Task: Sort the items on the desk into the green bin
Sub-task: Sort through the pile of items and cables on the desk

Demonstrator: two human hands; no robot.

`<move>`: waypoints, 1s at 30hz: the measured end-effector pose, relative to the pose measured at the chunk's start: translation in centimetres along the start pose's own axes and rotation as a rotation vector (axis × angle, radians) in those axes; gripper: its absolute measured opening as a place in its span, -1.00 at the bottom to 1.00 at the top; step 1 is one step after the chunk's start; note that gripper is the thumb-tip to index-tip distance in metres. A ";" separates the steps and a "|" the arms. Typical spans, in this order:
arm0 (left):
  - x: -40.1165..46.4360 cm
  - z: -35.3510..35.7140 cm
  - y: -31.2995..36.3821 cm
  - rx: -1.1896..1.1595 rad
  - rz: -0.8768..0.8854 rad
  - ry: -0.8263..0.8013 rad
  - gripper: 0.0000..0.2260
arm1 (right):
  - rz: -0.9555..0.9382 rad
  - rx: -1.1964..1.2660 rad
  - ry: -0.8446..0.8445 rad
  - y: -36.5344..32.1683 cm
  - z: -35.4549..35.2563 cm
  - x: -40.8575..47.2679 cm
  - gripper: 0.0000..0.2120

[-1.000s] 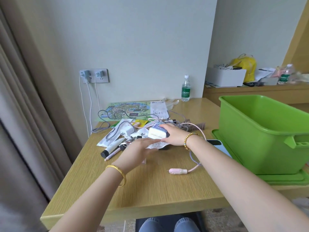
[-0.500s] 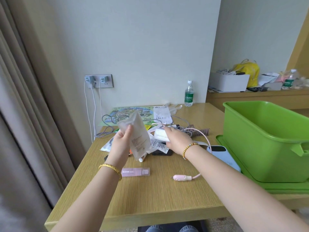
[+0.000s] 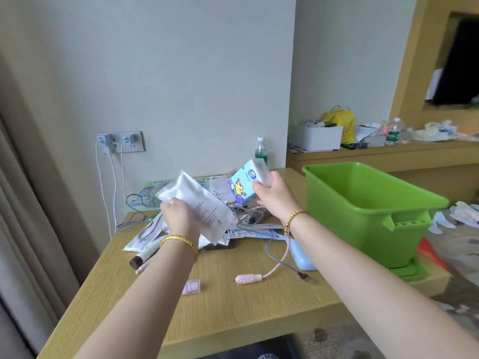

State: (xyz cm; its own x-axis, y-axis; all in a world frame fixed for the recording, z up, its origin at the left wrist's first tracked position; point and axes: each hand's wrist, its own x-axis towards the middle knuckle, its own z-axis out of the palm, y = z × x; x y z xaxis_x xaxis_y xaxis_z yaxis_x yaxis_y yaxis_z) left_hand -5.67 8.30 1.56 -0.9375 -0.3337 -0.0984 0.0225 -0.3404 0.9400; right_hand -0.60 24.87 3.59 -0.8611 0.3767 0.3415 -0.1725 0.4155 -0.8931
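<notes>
My left hand [image 3: 180, 218] grips a white printed pouch [image 3: 197, 203], raised above the desk's clutter. In my right hand [image 3: 274, 195] is a light blue tissue pack [image 3: 245, 182] with a cartoon on it, held up just left of the green bin [image 3: 368, 211]. The bin stands open on its green lid [image 3: 412, 270] at the desk's right end, and what it holds cannot be seen. Papers, packets and tangled cables [image 3: 248, 216] lie in a pile below my hands.
On the wooden desk [image 3: 233, 307] lie a pink cable plug [image 3: 247, 279], a small pink box [image 3: 191, 287], a dark-capped white tube [image 3: 146, 253] and a pale blue device [image 3: 300, 255]. A water bottle [image 3: 261, 150] stands at the back. Chargers hang from the wall socket [image 3: 120, 142].
Both hands went from the pile up into the air: the left lifted the white pouch, the right lifted the tissue pack and carried it right towards the bin. The camera tilted up and rightward.
</notes>
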 end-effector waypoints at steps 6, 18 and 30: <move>-3.7 4.3 1.6 -0.002 0.153 -0.158 -0.70 | -0.198 -0.153 0.176 -3.4 -7.0 0.0 -0.80; -15.1 19.6 2.8 0.070 0.125 -0.377 -0.69 | -0.073 -0.366 0.577 -1.4 -19.9 -1.6 -0.74; -15.5 21.6 -1.7 1.029 0.433 -0.677 -0.47 | 0.209 -0.683 0.187 0.3 -23.3 -2.2 -0.50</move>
State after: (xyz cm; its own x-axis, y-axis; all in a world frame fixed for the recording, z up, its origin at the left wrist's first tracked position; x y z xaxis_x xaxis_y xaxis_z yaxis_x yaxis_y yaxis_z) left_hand 1.38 33.01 8.52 -0.9157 0.3630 0.1725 0.3731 0.6079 0.7009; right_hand 12.40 43.40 9.41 -0.7369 0.6140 0.2828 0.3750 0.7194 -0.5847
